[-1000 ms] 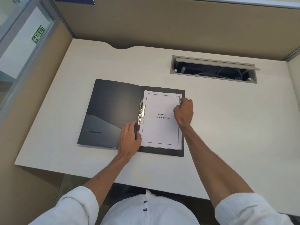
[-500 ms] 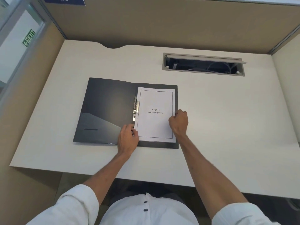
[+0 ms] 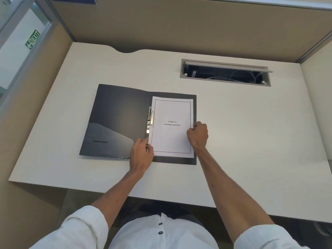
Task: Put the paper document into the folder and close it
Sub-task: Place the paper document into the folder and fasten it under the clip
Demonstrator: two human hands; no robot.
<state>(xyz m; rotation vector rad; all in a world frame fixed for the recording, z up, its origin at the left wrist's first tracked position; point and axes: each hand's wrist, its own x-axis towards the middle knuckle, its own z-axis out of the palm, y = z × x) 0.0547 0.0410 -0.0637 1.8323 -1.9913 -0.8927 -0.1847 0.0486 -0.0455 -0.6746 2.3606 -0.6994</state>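
While the black folder [image 3: 116, 121] lies open on the white counter [image 3: 242, 141], the paper document [image 3: 172, 128] rests on its right half.

Beside the document's left edge sits the folder's metal clip [image 3: 150, 121]; a slanted pocket [image 3: 109, 139] fills the near left cover. At the sheet's near left corner, the left hand [image 3: 142, 153] pinches the edge with closed fingers. Curled shut, the right hand [image 3: 197, 135] grips the right edge. Far right, a cable tray [image 3: 224, 73] stands open with wires inside.

Office cubicle: beige partition walls [image 3: 197, 29], desk [image 3: 251, 141] cable hatch [image 3: 225, 72], exit sign [image 3: 32, 39].
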